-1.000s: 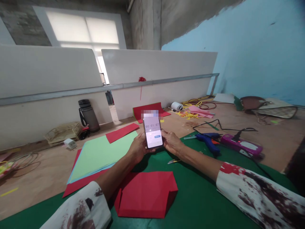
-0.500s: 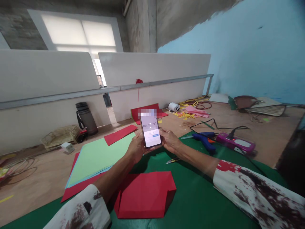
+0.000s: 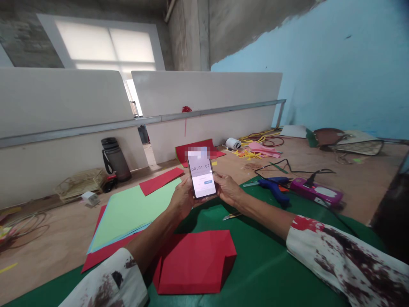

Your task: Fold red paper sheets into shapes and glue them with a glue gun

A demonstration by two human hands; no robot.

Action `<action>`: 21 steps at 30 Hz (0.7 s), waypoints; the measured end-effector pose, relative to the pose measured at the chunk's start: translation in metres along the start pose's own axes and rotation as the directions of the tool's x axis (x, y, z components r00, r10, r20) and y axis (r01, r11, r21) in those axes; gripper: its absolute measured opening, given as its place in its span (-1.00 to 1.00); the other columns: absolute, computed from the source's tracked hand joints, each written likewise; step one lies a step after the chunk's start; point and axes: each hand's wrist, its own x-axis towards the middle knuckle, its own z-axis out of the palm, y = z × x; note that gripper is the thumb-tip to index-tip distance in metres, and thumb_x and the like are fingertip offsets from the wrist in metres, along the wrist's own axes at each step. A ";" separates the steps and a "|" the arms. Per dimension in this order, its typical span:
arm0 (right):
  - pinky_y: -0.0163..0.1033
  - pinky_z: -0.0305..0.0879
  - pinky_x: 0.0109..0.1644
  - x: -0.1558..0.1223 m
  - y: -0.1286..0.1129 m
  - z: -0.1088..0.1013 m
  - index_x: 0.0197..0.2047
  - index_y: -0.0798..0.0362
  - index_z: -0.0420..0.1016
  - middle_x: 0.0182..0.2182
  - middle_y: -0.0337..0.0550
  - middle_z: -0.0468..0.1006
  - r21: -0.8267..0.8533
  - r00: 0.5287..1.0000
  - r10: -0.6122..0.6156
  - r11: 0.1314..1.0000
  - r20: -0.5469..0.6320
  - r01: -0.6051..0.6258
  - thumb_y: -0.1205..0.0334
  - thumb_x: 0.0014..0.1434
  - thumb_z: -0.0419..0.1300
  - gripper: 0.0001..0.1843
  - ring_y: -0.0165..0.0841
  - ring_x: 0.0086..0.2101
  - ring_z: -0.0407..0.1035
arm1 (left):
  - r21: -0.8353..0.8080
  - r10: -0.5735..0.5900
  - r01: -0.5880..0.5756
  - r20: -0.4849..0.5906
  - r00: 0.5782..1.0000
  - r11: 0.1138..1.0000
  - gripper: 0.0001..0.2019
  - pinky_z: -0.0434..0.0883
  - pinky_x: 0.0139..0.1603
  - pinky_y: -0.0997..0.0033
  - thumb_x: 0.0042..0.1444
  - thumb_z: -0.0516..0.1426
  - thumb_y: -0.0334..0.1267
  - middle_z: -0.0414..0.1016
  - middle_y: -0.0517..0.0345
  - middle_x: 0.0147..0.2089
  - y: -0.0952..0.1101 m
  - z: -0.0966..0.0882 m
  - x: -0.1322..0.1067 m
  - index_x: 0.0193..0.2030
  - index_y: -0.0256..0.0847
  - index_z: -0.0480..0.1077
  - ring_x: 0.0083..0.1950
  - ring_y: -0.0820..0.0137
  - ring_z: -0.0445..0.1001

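A smartphone (image 3: 202, 177) stands upright between my two hands, its lit screen facing me and reading 00:01:07. My left hand (image 3: 183, 197) grips its lower left edge, and my right hand (image 3: 226, 187) grips the lower right edge. Below the phone, a folded red paper piece (image 3: 194, 262) lies on the green mat (image 3: 262, 264). A craft knife (image 3: 231, 216) rests on the mat under my right forearm. Left of my left hand lies a stack of light green sheets (image 3: 137, 209) over blue and red ones.
At right are a blue glue gun (image 3: 275, 187) and a purple power strip (image 3: 316, 192) with black cables. A dark bottle (image 3: 116, 160), a woven basket (image 3: 81, 183) and a white plug adapter (image 3: 90, 198) stand at left. Pink and yellow paper scraps (image 3: 263, 149) lie further back.
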 end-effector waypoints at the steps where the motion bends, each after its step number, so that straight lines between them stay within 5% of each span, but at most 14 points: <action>1: -0.11 0.47 -0.24 0.000 0.001 0.000 -0.36 0.10 0.50 -0.44 -0.12 0.63 0.000 1.000 0.000 1.000 -0.001 0.000 0.28 0.02 0.26 -0.92 -0.24 -0.33 0.52 | 0.002 0.001 0.000 -0.002 1.000 1.000 -0.59 0.47 -0.31 0.21 0.16 0.10 0.03 0.50 -0.08 -0.04 0.000 0.000 0.000 0.06 -0.12 0.36 -0.14 0.12 0.52; 21: -0.10 0.48 -0.26 0.000 0.002 -0.002 -0.42 0.10 0.48 -0.40 -0.10 0.64 0.000 1.000 0.020 1.000 -0.006 -0.020 0.30 -0.02 0.26 -0.94 -0.21 -0.31 0.53 | 0.071 0.001 0.002 -0.040 0.999 0.997 -0.65 0.46 -0.44 0.32 0.16 0.09 0.02 0.52 -0.06 -0.09 -0.001 -0.002 0.001 -0.02 -0.12 0.39 -0.22 0.17 0.53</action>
